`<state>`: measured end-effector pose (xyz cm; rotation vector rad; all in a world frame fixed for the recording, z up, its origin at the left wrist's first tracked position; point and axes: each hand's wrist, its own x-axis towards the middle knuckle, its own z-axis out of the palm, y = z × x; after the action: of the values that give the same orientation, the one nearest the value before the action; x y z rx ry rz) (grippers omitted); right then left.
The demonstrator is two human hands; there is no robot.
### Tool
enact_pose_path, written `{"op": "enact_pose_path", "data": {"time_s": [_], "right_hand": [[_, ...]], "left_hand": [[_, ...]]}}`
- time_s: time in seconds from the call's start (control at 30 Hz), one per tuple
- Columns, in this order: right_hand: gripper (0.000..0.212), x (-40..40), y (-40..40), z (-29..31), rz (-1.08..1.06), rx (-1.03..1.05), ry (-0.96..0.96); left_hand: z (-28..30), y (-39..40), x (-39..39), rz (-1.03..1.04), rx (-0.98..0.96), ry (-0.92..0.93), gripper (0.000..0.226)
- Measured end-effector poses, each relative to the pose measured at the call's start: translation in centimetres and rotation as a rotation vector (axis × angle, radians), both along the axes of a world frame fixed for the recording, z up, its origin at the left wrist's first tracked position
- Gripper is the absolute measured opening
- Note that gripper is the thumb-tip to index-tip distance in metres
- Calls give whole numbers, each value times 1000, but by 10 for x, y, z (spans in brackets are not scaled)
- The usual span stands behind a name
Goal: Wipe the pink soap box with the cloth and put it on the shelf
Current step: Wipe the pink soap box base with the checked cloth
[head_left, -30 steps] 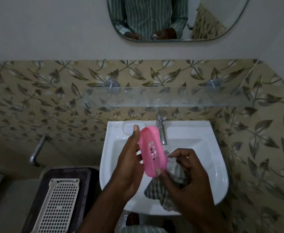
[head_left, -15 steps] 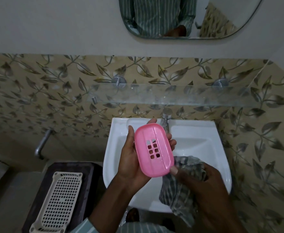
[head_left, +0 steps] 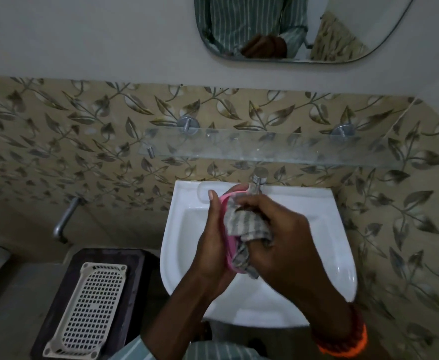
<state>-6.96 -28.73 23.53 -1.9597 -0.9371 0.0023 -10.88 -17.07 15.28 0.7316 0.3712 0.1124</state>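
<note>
While the left hand point(head_left: 214, 245) grips the pink soap box point(head_left: 228, 245) on edge, thumb up along its near rim, the right hand point(head_left: 278, 237) clutches the striped cloth point(head_left: 247, 224) and presses it into the box's open side. Both hands hold the box over the white sink point(head_left: 317, 229). Beyond the hands stands the tap point(head_left: 258, 179), and above it the glass shelf point(head_left: 278, 149). Left of the left hand, lower down, a white perforated tray point(head_left: 91, 310) lies on a dark stand point(head_left: 57, 294).
</note>
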Motion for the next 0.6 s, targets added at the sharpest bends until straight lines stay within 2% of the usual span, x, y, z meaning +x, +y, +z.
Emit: {"op": "enact_pose_path", "data": {"time_s": [0.13,0.27,0.37,0.47,0.53,0.6], "right_hand": [[26,-12,-2,-4,101,-184,-6],[29,-14,-6,-3,70,-423,-43],[23,-8,-1,5,139,-308,43],[42,0,7,9,83,-48,129],[46,-1,14,5,19,33,73],[50,-7,20,-1,-56,14,-46]], "left_hand": [[2,22,-2,19,51,-27,76],[2,20,1,1,85,-11,80],[4,18,-1,2,26,-16,84],[4,13,-4,-52,-94,-8,84],[4,11,-3,-35,-130,-31,81],[4,12,0,-8,-99,-22,77]]}}
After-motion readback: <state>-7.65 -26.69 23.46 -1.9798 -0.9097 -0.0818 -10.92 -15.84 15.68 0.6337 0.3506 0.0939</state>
